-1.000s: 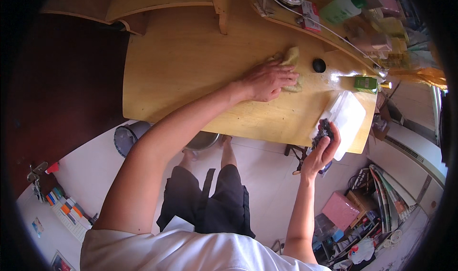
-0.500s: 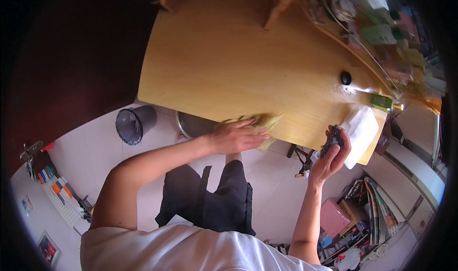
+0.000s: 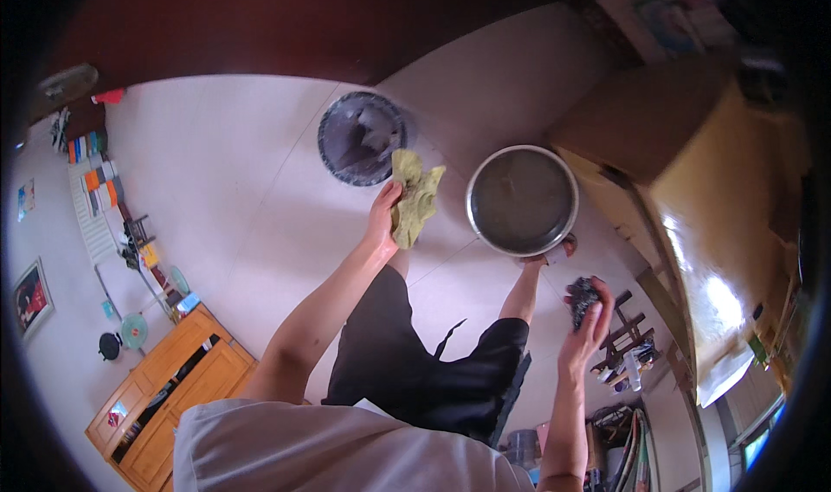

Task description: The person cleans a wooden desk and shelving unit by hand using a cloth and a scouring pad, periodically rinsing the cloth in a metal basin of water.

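Note:
A crumpled yellow-green cloth point(image 3: 416, 199) hangs from my left hand point(image 3: 383, 219), whose fingers are closed on its near edge. Just beyond that hand stands a round waste bin point(image 3: 361, 100) with a dark liner and pale rubbish inside. My right hand point(image 3: 590, 323) is wrapped round a dark grey speckled wad point(image 3: 582, 302) that looks like steel wool. A round metal basin point(image 3: 523, 251) holding murky water rests on the floor between my hands and farther off, near my right foot. Neither hand touches the basin or the bin.
The wooden desk point(image 3: 705, 215) stands at the right, with a white sheet point(image 3: 725, 375) at its near edge. A dark red surface point(image 3: 234, 33) spans the far side. Beside my right forearm is a small dark rack point(image 3: 625, 332); an orange wooden cabinet point(image 3: 173, 397) is at the lower left.
My view has swung left, away from the desktop. The left hand, which was pressing the cloth at the desk edge, now holds it over the floor. The right hand still grips the dark wad.

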